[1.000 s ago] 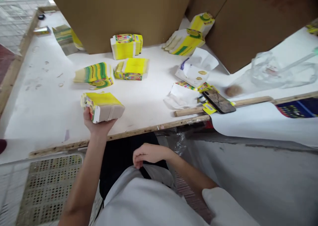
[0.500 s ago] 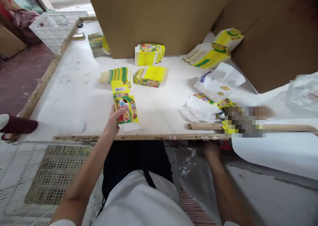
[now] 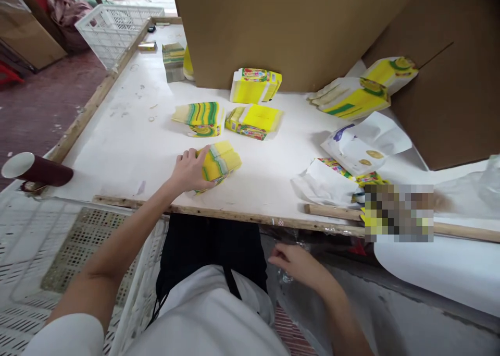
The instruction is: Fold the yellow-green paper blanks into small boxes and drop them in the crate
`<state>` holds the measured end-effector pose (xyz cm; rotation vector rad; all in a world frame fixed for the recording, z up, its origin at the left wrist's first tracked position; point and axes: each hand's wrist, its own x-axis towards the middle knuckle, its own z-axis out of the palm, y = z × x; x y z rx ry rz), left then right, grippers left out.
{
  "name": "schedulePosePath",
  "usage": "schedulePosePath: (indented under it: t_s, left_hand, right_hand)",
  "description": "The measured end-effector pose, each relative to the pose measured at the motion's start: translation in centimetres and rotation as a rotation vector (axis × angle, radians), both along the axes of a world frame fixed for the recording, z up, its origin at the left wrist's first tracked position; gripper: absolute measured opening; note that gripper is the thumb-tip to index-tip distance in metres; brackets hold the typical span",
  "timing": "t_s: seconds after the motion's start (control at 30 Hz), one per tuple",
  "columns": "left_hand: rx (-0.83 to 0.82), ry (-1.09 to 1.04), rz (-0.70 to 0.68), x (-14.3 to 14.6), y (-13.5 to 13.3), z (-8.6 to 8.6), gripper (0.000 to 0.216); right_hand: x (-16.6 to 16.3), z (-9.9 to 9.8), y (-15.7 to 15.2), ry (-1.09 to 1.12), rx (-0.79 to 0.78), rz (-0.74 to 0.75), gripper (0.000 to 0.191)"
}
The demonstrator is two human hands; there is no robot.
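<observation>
Curling loosely beside the black trousers [image 3: 213,244], the right hand [image 3: 295,260] has its fingertips turned away, so I cannot tell whether they pinch anything. Beyond it, just inside the front edge of the table [image 3: 117,137], the left hand [image 3: 190,170] clasps the left end of a held bundle [image 3: 223,159] between thumb and fingers, probably to keep its yellow cartons together; hand and angle hide that end and the underside. To the right, a pixelated patch [image 3: 398,213] masks whatever lies across the wooden stick [image 3: 334,211]. Farther back, a striped bundle [image 3: 201,115] and a plain yellow bundle [image 3: 258,118] lie side by side, likely for easy reach. Behind them, another bundle [image 3: 253,87] sits close against a cardboard box [image 3: 281,27], perhaps for support; whether they touch is unclear. The box's left edge cuts off a yellow piece [image 3: 188,66].
</observation>
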<state>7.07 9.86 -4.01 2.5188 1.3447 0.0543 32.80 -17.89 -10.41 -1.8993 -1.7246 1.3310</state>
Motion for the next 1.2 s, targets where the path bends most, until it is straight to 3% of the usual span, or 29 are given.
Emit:
schedulePosePath:
  t_s: [0.07, 0.17, 0.27, 0.33, 0.4, 0.53, 0.6, 0.7, 0.83, 0.9, 1.0, 1.1, 1.2]
  left_hand:
    - [-0.002, -0.036, 0.004, -0.1, 0.0, -0.5, 0.117]
    - [-0.022, -0.112, 0.024, -0.2, 0.0, -0.8, 0.118]
    - [-0.018, -0.158, 0.051, -0.3, -0.2, -1.0, 0.122]
    - [-0.005, -0.141, 0.056, -0.3, -0.2, -1.0, 0.123]
    - [0.001, -0.100, 0.048, -0.3, -0.2, -1.1, 0.122]
    - [0.001, -0.074, 0.037, -0.4, -0.2, -1.1, 0.120]
    - [-0.014, -0.099, 0.036, -0.4, -0.3, -1.1, 0.120]
    - [-0.040, -0.160, 0.059, -0.3, -0.1, -1.0, 0.117]
    - [-0.107, -0.357, 0.147, -0.8, 1.3, -0.7, 0.111]
    - [-0.256, -0.619, 0.165, -1.4, 2.3, -0.5, 0.093]
    - [-0.804, -0.993, 0.109, -2.5, 3.1, -0.4, 0.046]
    - [-1.317, -1.092, 0.142, -3.2, 2.5, -1.1, 0.033]
    - [-1.448, -1.293, 0.277, -3.1, 1.3, -2.7, 0.030]
  right_hand:
    - [-1.5, 4.3, 2.3, 0.111, 0.129, 0.037, 0.010]
    - [-3.1, 9.7, 7.2, 0.083, 0.394, 0.056, 0.041]
    - [-4.6, 11.7, 13.3, -0.078, 0.682, 0.061, 0.067]
    - [-5.8, 11.2, 17.4, -0.149, 0.824, 0.090, 0.081]
    - [-7.2, 9.7, 21.0, -0.273, 0.857, 0.117, 0.082]
    - [-9.2, 6.1, 24.9, -0.473, 0.553, 0.386, 0.079]
    - [-9.1, 5.0, 25.3, -0.429, 0.510, 0.411, 0.082]
    - [-7.6, 4.0, 24.3, -0.244, 0.616, 0.249, 0.088]
    - [-4.6, 2.0, 22.0, 0.033, 0.691, -0.161, 0.090]
    - [-3.3, 1.3, 20.9, 0.155, 0.614, -0.217, 0.088]
    - [-2.1, 1.8, 19.7, 0.137, 0.615, -0.123, 0.094]
    - [-2.2, 4.2, 19.2, -0.160, 0.848, 0.040, 0.116]
    - [-3.6, 6.3, 19.1, -0.417, 1.047, 0.332, 0.106]
